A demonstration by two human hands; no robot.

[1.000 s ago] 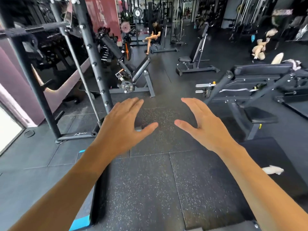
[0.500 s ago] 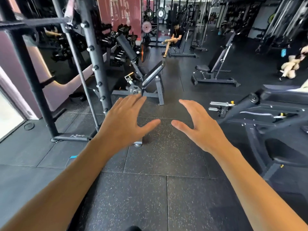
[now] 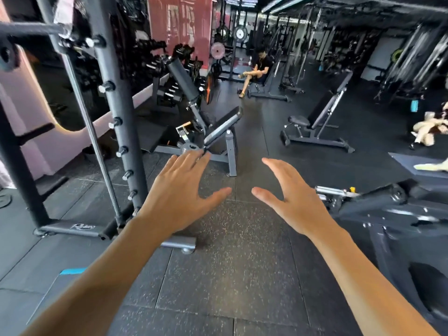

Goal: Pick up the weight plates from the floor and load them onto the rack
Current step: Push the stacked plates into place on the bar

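Observation:
My left hand [image 3: 179,197] and my right hand [image 3: 293,200] are stretched out in front of me over the black rubber floor, both empty with fingers spread. A grey power rack [image 3: 116,112] with pegs up its post stands just left of my left hand. A small grey weight plate [image 3: 190,148] sits at the foot of the inclined bench machine [image 3: 218,132], just past my left fingertips. Another dark plate [image 3: 3,200] lies on the floor at the far left edge.
A grey machine [image 3: 392,214] with a chrome sleeve crowds the right side. An adjustable bench [image 3: 317,122] stands farther back right. A person sits on a bench [image 3: 259,66] in the distance, and dumbbell racks [image 3: 169,88] line the left wall.
The view has swung up and moved forward. The rack and inclined bench machine are closer, and the machine on the right has slid toward the right edge. Both hands stay open and empty.

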